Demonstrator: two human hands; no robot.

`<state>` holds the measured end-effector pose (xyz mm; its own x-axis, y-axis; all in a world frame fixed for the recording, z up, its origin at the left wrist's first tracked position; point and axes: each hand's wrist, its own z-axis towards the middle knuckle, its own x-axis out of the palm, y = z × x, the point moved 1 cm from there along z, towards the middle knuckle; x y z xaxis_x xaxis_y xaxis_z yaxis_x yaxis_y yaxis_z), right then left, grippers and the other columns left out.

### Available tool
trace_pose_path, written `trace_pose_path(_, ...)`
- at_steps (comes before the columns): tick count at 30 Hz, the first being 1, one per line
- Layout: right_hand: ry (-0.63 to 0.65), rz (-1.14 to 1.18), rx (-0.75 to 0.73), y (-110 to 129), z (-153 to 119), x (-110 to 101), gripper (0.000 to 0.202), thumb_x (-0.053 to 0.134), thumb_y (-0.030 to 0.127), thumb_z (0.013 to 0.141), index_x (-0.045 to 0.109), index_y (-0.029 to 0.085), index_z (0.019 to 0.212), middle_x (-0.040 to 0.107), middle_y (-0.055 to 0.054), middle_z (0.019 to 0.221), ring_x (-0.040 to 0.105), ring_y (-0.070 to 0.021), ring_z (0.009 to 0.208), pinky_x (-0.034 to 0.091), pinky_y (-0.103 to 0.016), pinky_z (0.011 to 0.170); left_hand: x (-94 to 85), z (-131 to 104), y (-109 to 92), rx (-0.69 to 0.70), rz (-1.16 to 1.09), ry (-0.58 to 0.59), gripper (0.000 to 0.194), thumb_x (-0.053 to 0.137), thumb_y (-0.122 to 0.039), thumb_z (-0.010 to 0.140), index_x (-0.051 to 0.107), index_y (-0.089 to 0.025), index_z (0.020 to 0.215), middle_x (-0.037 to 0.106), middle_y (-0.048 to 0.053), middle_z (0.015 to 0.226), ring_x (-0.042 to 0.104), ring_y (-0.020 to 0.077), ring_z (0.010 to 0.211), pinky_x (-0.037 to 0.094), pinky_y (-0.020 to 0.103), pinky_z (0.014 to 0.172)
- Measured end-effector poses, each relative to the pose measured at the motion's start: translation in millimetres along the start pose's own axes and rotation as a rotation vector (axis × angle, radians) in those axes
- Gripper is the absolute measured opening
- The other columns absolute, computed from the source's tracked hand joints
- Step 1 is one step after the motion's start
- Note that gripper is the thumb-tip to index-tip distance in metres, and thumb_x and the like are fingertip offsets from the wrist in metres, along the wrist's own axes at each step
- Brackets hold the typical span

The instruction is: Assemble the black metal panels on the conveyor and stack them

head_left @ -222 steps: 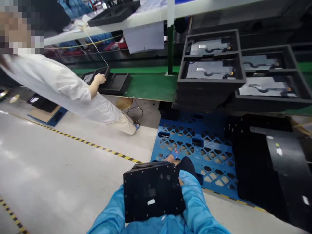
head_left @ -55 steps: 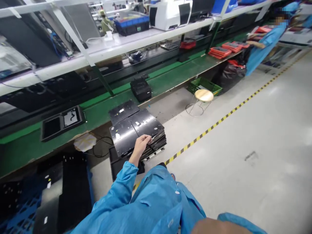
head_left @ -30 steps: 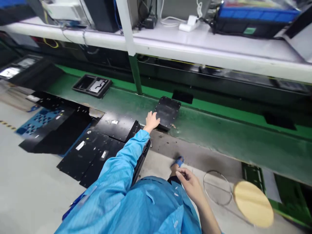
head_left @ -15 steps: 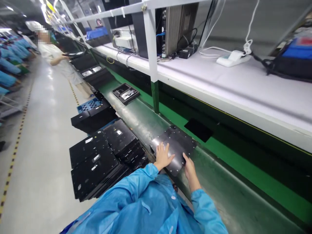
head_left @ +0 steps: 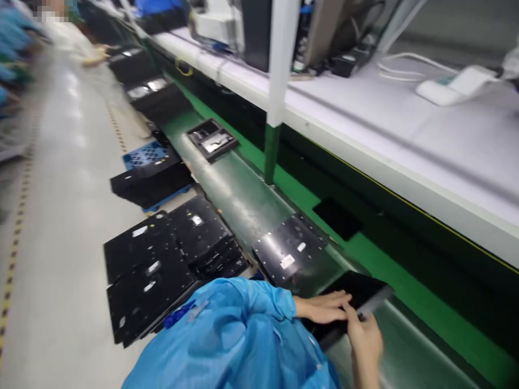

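Observation:
In the head view, a dark shallow tray-like piece point(head_left: 362, 286) with a raised edge lies tilted on the green conveyor belt point(head_left: 409, 346). My left hand point(head_left: 324, 309) rests across it, fingers stretched out. Closed at its near right side, my right hand point(head_left: 365, 330) grips the edge, its thumb close to the left fingertips. Part of the piece is hidden under my hands and sleeve. Left of it on the belt lies a flat black panel point(head_left: 279, 246) with two white labels and small bright studs, apart from both hands.
Stacked black panels point(head_left: 150, 259) stand beside the belt at left, with more on a blue pallet point(head_left: 146, 155). Farther up the belt sits an open black box point(head_left: 211, 139). A white post point(head_left: 279, 65) and shelf point(head_left: 365, 124) border the far side. A person in white stands at upper left.
Both hands have left the studded panel and moved right onto the dark tray-like piece. The panel now shows two white labels. My view has shifted and is blurred.

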<state>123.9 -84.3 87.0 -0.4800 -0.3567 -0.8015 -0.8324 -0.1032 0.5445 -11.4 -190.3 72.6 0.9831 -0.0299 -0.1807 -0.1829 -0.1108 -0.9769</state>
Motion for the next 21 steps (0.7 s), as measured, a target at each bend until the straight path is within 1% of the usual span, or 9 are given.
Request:
trace_pose_path(2, 0.105, 0.135, -0.080, 8, -2, 23, 0.057, 0.062, 0.077, 0.076, 0.069, 0.023, 0.093, 0.073, -0.010, 0.077, 0.070, -0.0373, 0.081, 0.054, -0.048, 0.074, -4.6, -7, 10, -0.057, -0.004, -0.053, 0.082, 0.036, -0.050, 0.105, 0.014, -0.007, 0.172, 0.011, 0.013, 0.180, 0.007, 0.0247, 0.167, 0.011, 0.046, 0.137)
trace_pose_path(5, 0.231, 0.392, -0.107, -1, 4, 46, 0.068, 0.063, 0.081, 0.076, 0.068, 0.020, 0.107, 0.074, -0.007, 0.085, 0.070, -0.0300, 0.080, 0.055, -0.040, 0.072, -1.5, -15, 20, -0.087, 0.014, -0.205, 0.080, 0.042, -0.050, 0.104, 0.021, -0.014, 0.172, 0.020, 0.010, 0.178, 0.021, 0.0245, 0.165, 0.020, 0.045, 0.136)
trace_pose_path(7, 0.211, 0.511, -0.149, -13, 15, 49, 0.070, 0.070, 0.079, 0.073, 0.067, 0.021, 0.111, 0.074, -0.007, 0.095, 0.070, -0.0285, 0.087, 0.056, -0.039, 0.077, 7.1, -19, 20, -0.062, 0.042, -0.300, 0.075, 0.041, -0.051, 0.104, 0.030, -0.016, 0.170, 0.029, 0.009, 0.175, 0.031, 0.0234, 0.162, 0.025, 0.044, 0.134)
trace_pose_path(10, 0.208, 0.671, -0.274, -24, 36, 50, 0.064, 0.080, 0.073, 0.066, 0.066, 0.023, 0.104, 0.071, -0.006, 0.100, 0.067, -0.0271, 0.096, 0.054, -0.039, 0.088, 23.4, -19, 9, -0.066, 0.133, -0.417, 0.067, 0.039, -0.051, 0.106, 0.043, -0.021, 0.165, 0.046, 0.007, 0.167, 0.046, 0.0229, 0.154, 0.036, 0.041, 0.129)
trace_pose_path(12, 0.279, 0.791, -0.322, -23, 49, 54, 0.060, 0.083, 0.071, 0.065, 0.063, 0.024, 0.098, 0.068, -0.003, 0.094, 0.064, -0.0239, 0.090, 0.051, -0.038, 0.086, 32.5, -15, -2, -0.207, 0.253, -0.520, 0.058, 0.038, -0.050, 0.107, 0.054, -0.027, 0.158, 0.063, 0.006, 0.153, 0.060, 0.0251, 0.141, 0.046, 0.042, 0.121)
trace_pose_path(14, 0.334, 0.854, -0.354, -16, 59, 62, 0.058, 0.084, 0.068, 0.065, 0.057, 0.024, 0.091, 0.062, 0.002, 0.084, 0.057, -0.0192, 0.081, 0.048, -0.035, 0.081, 37.9, -9, -14, -0.424, 0.393, -0.616, 0.051, 0.035, -0.047, 0.108, 0.068, -0.029, 0.143, 0.076, 0.008, 0.133, 0.070, 0.0281, 0.125, 0.052, 0.043, 0.110)
trace_pose_path(16, 0.354, 0.853, -0.376, -7, 63, 70, 0.057, 0.086, 0.065, 0.064, 0.052, 0.025, 0.086, 0.054, 0.005, 0.079, 0.050, -0.0159, 0.076, 0.045, -0.032, 0.078, 37.5, -4, -24, -0.602, 0.503, -0.675, 0.048, 0.035, -0.045, 0.109, 0.077, -0.026, 0.124, 0.080, 0.012, 0.118, 0.074, 0.0297, 0.114, 0.054, 0.042, 0.102)
trace_pose_path(17, 0.361, 0.846, -0.380, -3, 63, 74, 0.057, 0.086, 0.064, 0.064, 0.050, 0.025, 0.086, 0.051, 0.006, 0.078, 0.047, -0.0152, 0.076, 0.044, -0.031, 0.078, 34.8, -2, -27, -0.657, 0.539, -0.696, 0.047, 0.036, -0.044, 0.109, 0.078, -0.025, 0.117, 0.080, 0.013, 0.115, 0.075, 0.0299, 0.112, 0.054, 0.041, 0.099)
trace_pose_path(21, 0.424, 0.873, -0.372, -1, 57, 78, 0.056, 0.083, 0.060, 0.063, 0.050, 0.026, 0.092, 0.054, 0.005, 0.085, 0.050, -0.0170, 0.083, 0.046, -0.033, 0.083, 14.4, -7, -29, -0.873, 0.606, -0.864, 0.045, 0.035, -0.040, 0.111, 0.075, -0.021, 0.118, 0.078, 0.016, 0.115, 0.075, 0.0295, 0.111, 0.054, 0.039, 0.094)
